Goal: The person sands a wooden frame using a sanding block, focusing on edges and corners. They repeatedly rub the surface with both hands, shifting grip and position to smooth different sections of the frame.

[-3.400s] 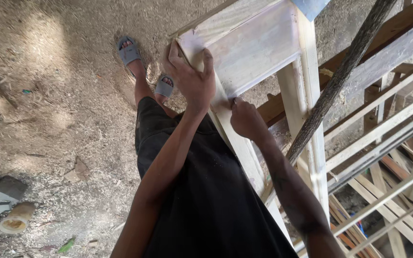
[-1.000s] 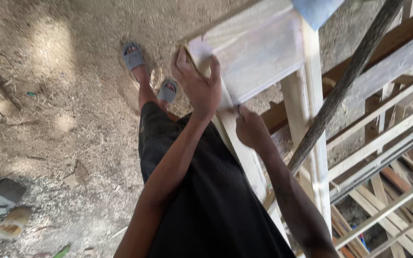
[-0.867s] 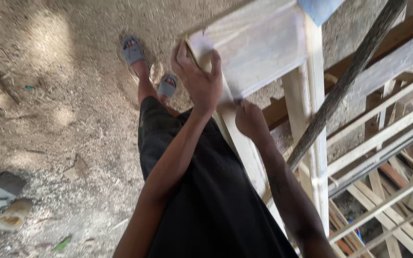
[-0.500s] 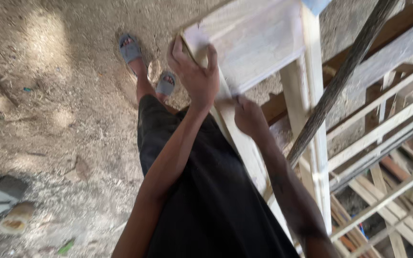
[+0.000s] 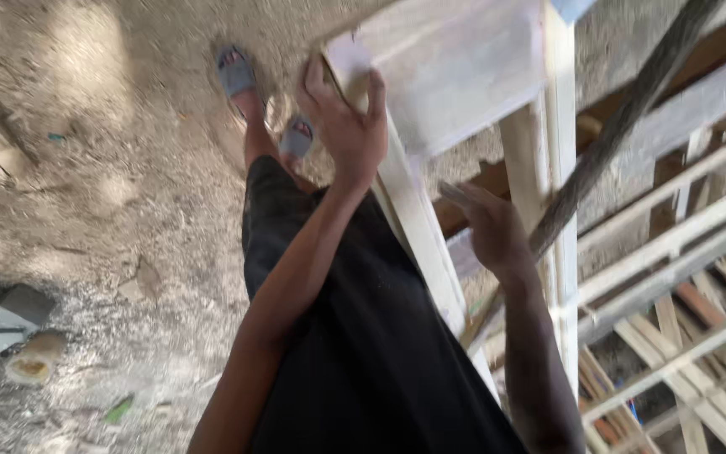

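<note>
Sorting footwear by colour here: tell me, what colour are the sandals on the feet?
Grey-blue sandals, clearest in the head view.

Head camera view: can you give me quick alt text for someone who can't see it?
Seen from above, a person's left hand grips the corner of a pale wooden frame, while the right hand hangs open beside its leg, holding nothing. Below are sandalled feet on a dusty floor; more wooden frames are stacked at right.
</note>
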